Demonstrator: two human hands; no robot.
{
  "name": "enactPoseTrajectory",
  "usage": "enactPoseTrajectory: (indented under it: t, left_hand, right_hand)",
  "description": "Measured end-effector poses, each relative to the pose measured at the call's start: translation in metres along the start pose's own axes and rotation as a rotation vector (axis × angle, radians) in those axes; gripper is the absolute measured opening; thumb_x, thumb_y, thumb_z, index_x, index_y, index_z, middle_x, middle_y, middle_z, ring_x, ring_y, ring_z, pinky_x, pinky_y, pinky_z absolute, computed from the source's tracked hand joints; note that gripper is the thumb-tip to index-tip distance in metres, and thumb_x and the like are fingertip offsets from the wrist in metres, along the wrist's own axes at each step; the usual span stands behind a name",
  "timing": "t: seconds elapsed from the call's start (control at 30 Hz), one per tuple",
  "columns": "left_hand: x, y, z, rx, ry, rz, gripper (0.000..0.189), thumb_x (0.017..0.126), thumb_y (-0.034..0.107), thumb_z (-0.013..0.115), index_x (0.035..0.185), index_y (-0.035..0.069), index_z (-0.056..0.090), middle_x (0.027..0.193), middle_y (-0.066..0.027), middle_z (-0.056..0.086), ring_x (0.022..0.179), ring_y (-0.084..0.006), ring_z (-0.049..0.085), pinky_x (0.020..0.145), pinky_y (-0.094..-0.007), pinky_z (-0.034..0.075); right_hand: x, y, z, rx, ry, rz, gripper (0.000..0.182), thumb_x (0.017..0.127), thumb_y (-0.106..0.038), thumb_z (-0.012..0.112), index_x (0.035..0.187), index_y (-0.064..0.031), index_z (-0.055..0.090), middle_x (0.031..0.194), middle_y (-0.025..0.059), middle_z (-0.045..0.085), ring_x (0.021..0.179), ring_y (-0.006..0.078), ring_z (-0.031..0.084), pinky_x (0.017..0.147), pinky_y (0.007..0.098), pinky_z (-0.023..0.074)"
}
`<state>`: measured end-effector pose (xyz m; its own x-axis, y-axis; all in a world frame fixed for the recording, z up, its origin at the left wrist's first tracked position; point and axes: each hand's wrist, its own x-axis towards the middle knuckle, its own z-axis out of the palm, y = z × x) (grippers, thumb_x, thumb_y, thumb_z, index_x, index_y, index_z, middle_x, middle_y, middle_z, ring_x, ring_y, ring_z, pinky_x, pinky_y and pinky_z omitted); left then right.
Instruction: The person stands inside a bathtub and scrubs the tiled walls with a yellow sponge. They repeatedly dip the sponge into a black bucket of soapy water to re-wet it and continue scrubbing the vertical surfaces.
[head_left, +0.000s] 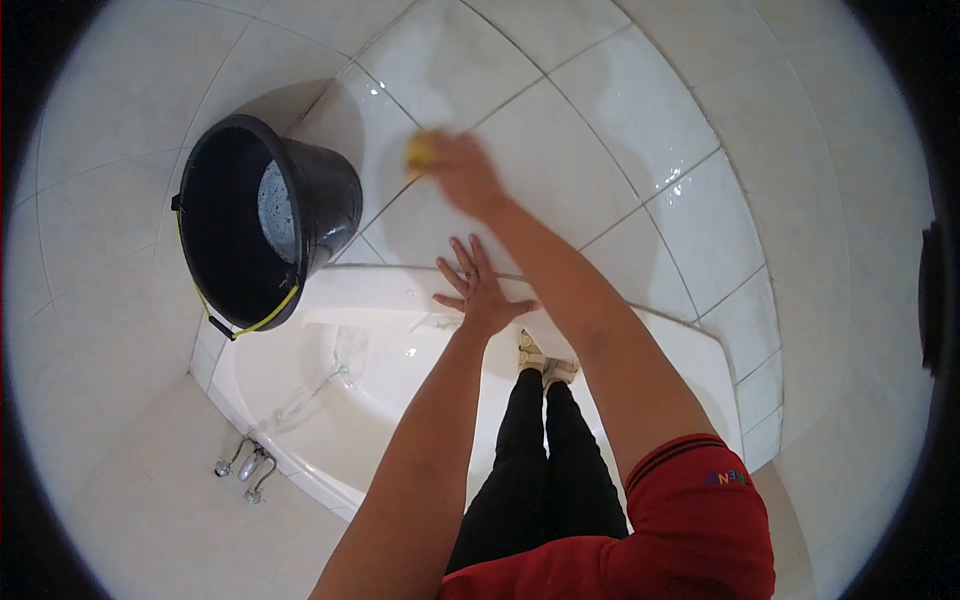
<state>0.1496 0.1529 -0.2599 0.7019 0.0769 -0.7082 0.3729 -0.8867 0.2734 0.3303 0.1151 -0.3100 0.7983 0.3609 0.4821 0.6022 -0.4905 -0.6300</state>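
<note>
My right hand, blurred, grips a yellow sponge against the white tiled ledge beyond the bathtub. Wet, shiny patches show on the tiles. My left hand has its fingers spread and presses near the edge where the tub rim meets the tiles; it holds nothing. To the left of the sponge, a black bucket with a yellow wire handle stands tilted in the view. Foamy water lies at its bottom.
I stand inside the white bathtub, in sandals. A metal mixer tap is fixed at the tub's left side. Tiled walls enclose the ledge. A dark object shows at the far right.
</note>
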Motion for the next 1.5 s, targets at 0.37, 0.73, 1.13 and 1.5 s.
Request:
enactPoseTrajectory:
  t: [0.37,0.73,1.13,1.5]
  left_hand:
    - [-0.007,0.014,-0.032,-0.117,-0.099,-0.089,0.151,0.05,0.051,0.088,0.146,0.016,-0.022,0.151,-0.015,-0.03,0.133,-0.0461,-0.033,0.092,-0.0792,-0.006]
    - [-0.007,0.014,-0.034,-0.119,-0.114,-0.084,0.149,0.05,0.049,0.089,0.147,0.016,-0.02,0.152,-0.0148,-0.028,0.134,-0.0473,-0.031,0.091,-0.0797,-0.006]
    - [-0.006,0.019,-0.023,-0.072,-0.084,-0.074,0.153,0.048,0.052,0.089,0.146,0.014,-0.022,0.151,-0.0144,-0.03,0.134,-0.0464,-0.031,0.093,-0.0797,-0.004]
    - [-0.008,0.02,-0.023,-0.022,-0.038,-0.083,0.153,0.047,0.053,0.089,0.146,0.016,-0.023,0.15,-0.014,-0.031,0.135,-0.0478,-0.027,0.093,-0.0804,0.0]
  right_hand:
    - [0.045,0.012,-0.001,-0.29,-0.193,0.101,0.031,0.091,-0.017,0.048,0.119,-0.0202,0.061,0.122,0.0007,0.06,0.104,0.029,0.054,0.082,0.0429,0.0417]
    - [0.069,0.143,-0.098,-0.679,0.388,0.604,0.044,0.082,0.001,0.044,0.123,-0.0088,0.055,0.122,0.0116,0.057,0.108,0.0302,0.053,0.09,0.0458,0.0406]
    - [0.081,0.162,-0.11,-0.749,0.104,0.61,0.047,0.085,-0.009,0.046,0.131,-0.0177,0.048,0.132,0.0008,0.048,0.116,0.0303,0.046,0.089,0.0452,0.0405]
    - [-0.285,0.098,-0.335,-1.159,0.098,0.865,0.048,0.084,-0.006,0.05,0.131,-0.0115,0.048,0.138,0.0083,0.047,0.12,0.0307,0.05,0.096,0.0447,0.0423]
